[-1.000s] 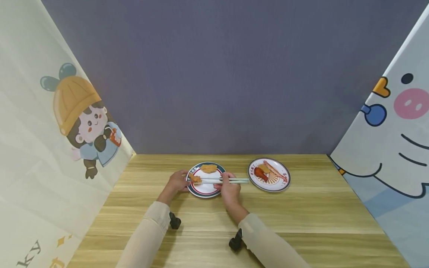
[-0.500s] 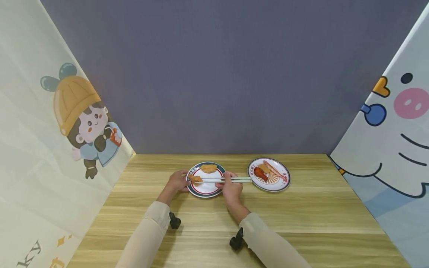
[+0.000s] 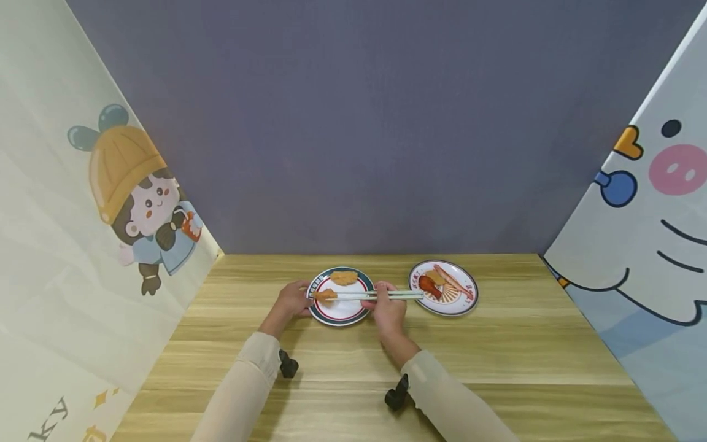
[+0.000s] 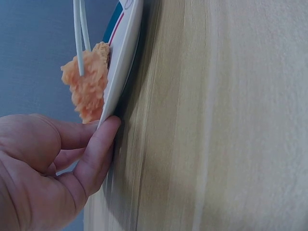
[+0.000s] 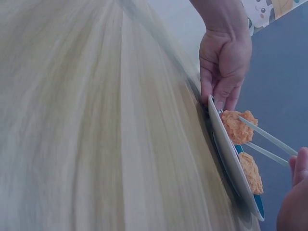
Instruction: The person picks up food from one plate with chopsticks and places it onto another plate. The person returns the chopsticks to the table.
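Observation:
My left hand (image 3: 293,299) pinches the left rim of a white plate (image 3: 342,312) with a dark green and red border; in the left wrist view, thumb and fingers (image 4: 98,149) sit on either side of that rim. My right hand (image 3: 388,314) holds a pair of pale chopsticks (image 3: 405,295), pointing left across the plate. Their tips lie on either side of a craggy fried chicken piece (image 5: 239,129) at the plate's left side, close over its surface. Another golden fried piece (image 3: 345,278) lies at the plate's far side.
To the right stands a second patterned plate (image 3: 450,314) bearing a reddish-brown drumstick (image 3: 429,286), a golden piece (image 3: 436,277) and a long pinkish strip (image 3: 450,279). The chopsticks' rear ends overlap its left rim. A grey wall (image 3: 375,135) rises behind the wooden table (image 3: 331,399).
My right hand has shifted right with the chopsticks, whose rear ends now reach over the second plate's edge. The fried chicken piece has moved slightly right. My left hand stays put.

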Available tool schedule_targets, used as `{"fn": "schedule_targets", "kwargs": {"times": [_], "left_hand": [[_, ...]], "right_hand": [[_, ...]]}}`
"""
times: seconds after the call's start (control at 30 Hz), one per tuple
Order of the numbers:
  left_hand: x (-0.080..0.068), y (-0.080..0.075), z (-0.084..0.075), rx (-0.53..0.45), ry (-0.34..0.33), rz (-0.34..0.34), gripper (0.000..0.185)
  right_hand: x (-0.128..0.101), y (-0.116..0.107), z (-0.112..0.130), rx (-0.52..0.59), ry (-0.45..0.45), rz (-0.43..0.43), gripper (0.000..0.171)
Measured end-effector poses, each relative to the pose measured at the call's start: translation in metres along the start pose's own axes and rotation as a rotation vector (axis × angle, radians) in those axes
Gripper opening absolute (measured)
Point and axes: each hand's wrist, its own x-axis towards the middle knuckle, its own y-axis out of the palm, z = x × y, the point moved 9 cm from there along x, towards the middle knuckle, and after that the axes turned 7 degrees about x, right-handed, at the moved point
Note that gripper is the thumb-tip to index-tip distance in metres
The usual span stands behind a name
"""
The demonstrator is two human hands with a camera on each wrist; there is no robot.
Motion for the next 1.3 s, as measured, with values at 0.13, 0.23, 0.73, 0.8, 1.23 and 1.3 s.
{"fn": "schedule_targets", "kwargs": {"times": [0.13,0.23,0.73,0.8,1.23,1.3], "left_hand": [[0.001,-0.001,-0.001,0.004,0.003,-0.002,0.057],[0.001,-0.002,-0.001,0.018,0.002,-0.006,0.058],[-0.007,-0.001,-0.004,0.015,0.001,-0.006,0.059],[-0.008,-0.001,-0.004,0.010,0.004,-0.004,0.059],[-0.004,-0.001,-0.002,0.031,-0.021,-0.006,0.060],[-0.002,0.000,0.000,0.033,-0.032,-0.004,0.060]], "right_hand": [[0.002,-0.006,0.005,-0.009,0.008,-0.006,0.033],[0.004,-0.011,0.008,0.011,0.012,-0.012,0.033],[0.013,-0.032,0.019,0.073,0.033,-0.072,0.026],[0.014,-0.036,0.020,0.072,0.040,-0.082,0.028],[0.027,-0.063,0.034,0.179,0.032,-0.149,0.031],[0.028,-0.068,0.037,0.182,0.032,-0.158,0.033]]}}
